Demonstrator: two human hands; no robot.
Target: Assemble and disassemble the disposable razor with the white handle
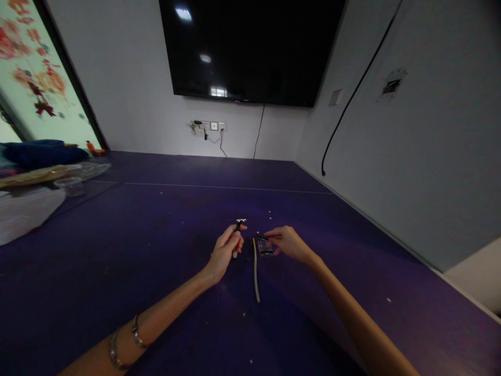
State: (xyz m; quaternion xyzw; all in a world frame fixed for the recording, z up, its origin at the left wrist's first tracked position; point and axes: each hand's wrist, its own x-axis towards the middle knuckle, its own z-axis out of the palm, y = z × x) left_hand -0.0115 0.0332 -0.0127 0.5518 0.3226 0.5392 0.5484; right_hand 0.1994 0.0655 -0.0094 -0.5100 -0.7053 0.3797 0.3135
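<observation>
My left hand [227,248] is closed around a slim, razor-like tool [238,225], dark along its shaft, with a bright T-shaped head at the top and a pale lower end. To its right, my right hand [288,243] pinches a small dark piece [262,237] between thumb and fingertips. Just under those fingertips lies a small clear plastic case [265,248] with something dark inside. Between both hands a thin, slightly curved beige strip or tube [255,274] rests on the purple surface [188,313]; its dark upper end is near the case.
White specks are scattered over the surface. At the left edge lie dark blue cloth [43,152], plastic bags [29,211] and a small orange object [95,149]. A black cable [354,94] hangs along the right wall. A television [250,49] is mounted above wall sockets [213,126].
</observation>
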